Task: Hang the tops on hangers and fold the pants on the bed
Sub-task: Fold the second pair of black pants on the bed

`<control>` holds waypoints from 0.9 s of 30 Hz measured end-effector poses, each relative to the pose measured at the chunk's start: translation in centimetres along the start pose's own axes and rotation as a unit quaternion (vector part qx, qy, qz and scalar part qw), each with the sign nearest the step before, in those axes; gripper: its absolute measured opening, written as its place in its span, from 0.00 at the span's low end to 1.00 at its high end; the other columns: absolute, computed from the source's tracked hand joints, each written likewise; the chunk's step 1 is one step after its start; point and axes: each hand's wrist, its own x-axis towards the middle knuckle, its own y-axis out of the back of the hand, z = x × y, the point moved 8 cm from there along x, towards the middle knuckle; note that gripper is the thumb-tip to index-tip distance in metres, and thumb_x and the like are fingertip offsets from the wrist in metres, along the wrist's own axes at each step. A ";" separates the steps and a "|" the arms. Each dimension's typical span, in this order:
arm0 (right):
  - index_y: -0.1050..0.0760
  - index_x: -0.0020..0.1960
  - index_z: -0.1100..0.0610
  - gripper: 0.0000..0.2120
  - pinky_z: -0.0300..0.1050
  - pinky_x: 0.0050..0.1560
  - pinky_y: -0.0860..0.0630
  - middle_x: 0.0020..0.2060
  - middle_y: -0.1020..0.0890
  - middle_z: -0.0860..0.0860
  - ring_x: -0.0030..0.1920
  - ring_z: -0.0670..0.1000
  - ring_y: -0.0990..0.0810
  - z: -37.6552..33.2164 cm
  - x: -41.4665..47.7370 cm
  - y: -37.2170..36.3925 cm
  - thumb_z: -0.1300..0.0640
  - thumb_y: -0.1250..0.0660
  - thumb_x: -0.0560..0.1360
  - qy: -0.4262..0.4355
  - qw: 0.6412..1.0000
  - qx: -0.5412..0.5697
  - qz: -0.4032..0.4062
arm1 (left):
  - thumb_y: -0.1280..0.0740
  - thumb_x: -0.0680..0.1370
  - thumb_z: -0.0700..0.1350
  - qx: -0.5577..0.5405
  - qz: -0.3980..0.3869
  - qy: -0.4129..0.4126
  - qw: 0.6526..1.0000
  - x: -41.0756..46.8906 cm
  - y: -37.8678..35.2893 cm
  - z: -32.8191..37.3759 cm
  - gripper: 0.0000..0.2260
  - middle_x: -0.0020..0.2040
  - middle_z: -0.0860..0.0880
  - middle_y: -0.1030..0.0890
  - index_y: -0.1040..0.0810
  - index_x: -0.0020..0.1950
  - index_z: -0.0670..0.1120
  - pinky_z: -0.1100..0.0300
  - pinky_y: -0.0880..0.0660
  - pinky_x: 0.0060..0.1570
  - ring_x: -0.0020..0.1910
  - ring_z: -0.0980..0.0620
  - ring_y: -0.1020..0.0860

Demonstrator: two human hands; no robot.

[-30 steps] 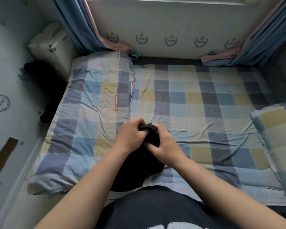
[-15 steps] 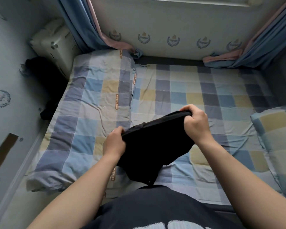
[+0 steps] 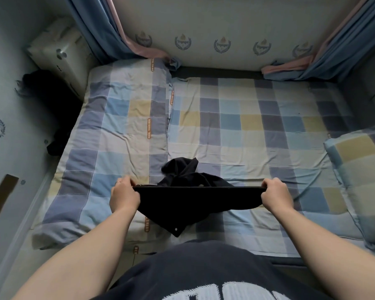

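The step in hand looks like the folding of the pants: a pair of black pants [image 3: 188, 202] is pulled out flat by one straight edge, probably the waistband, just above the near part of the bed [image 3: 247, 131], in the lower middle of the frame. The left hand [image 3: 123, 194] grips the left end of that edge with curled fingers, and the right hand [image 3: 276, 195] grips the right end the same way; the hands are well apart and the edge runs taut and level between them. Below the edge the cloth hangs in a point toward the person, with a small pale stud [image 3: 175, 229] near its tip. Beyond the edge, a crumpled part of the cloth rests on the checked sheet. Whether these are long pants or shorts cannot be told. The next move likely calls for laying the cloth down flat on the sheet, with the legs smoothed straight, before it is doubled over. A checked pillow [image 3: 359, 169] lies at the right edge of the frame and a folded quilt [image 3: 117, 126] on the left side of the bed, both clear of the work. Half a second ago the hands were closer together, with the right one higher and the edge slanted and slack. A second ago both hands met on a bunched lump of the cloth.
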 end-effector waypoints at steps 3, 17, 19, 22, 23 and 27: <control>0.27 0.45 0.51 0.11 0.46 0.43 0.31 0.48 0.33 0.49 0.51 0.56 0.28 1.0 0.0 -0.3 0.66 0.41 0.73 -0.019 0.999 -0.030 0.001 | 0.38 0.74 0.33 -0.014 -0.012 0.036 0.999 0.2 -0.7 -1.9 0.10 0.55 0.43 0.26 0.24 0.49 0.46 0.51 0.27 0.46 0.47 0.41 0.26; 0.25 0.55 0.56 0.14 0.37 0.22 0.26 0.50 0.21 0.62 0.36 0.61 0.18 3.7 -2.3 -5.2 0.68 0.45 0.78 -0.315 0.798 0.508 -0.082 | 0.47 0.79 0.29 -0.500 -0.094 0.428 0.747 -0.7 -3.8 -5.9 0.11 0.45 0.40 0.21 0.28 0.54 0.39 0.46 0.19 0.28 0.22 0.49 0.22; 0.24 0.53 0.61 0.14 0.38 0.22 0.25 0.46 0.19 0.63 0.37 0.59 0.18 2.6 -2.5 -5.3 0.70 0.47 0.79 -0.313 0.743 0.579 -0.117 | 0.51 0.83 0.34 -0.532 -0.131 0.427 0.719 -0.7 -4.0 -5.3 0.13 0.42 0.44 0.22 0.28 0.52 0.41 0.49 0.17 0.33 0.18 0.53 0.24; 0.25 0.47 0.63 0.13 0.42 0.28 0.19 0.44 0.20 0.62 0.37 0.58 0.17 0.7 -2.4 -4.9 0.73 0.47 0.78 -0.295 0.653 0.681 -0.150 | 0.49 0.84 0.36 -0.607 -0.168 0.398 0.667 -0.2 -4.0 -3.4 0.13 0.42 0.47 0.22 0.26 0.49 0.42 0.51 0.24 0.59 0.28 0.54 0.20; 0.26 0.47 0.62 0.12 0.43 0.32 0.17 0.44 0.20 0.61 0.35 0.57 0.16 0.2 -2.1 -4.6 0.72 0.46 0.78 -0.279 0.635 0.703 -0.159 | 0.47 0.84 0.38 -0.624 -0.176 0.383 0.658 0.0 -3.8 -2.6 0.12 0.43 0.47 0.22 0.25 0.48 0.43 0.53 0.25 0.60 0.34 0.54 0.19; 0.27 0.53 0.58 0.16 0.50 0.52 0.20 0.50 0.20 0.60 0.48 0.57 0.15 -1.2 -0.4 -2.4 0.74 0.46 0.76 -0.185 0.618 0.745 -0.170 | 0.41 0.81 0.45 -0.653 -0.209 0.314 0.656 0.9 -2.4 -0.3 0.08 0.50 0.49 0.18 0.23 0.49 0.47 0.56 0.28 0.49 0.51 0.50 0.21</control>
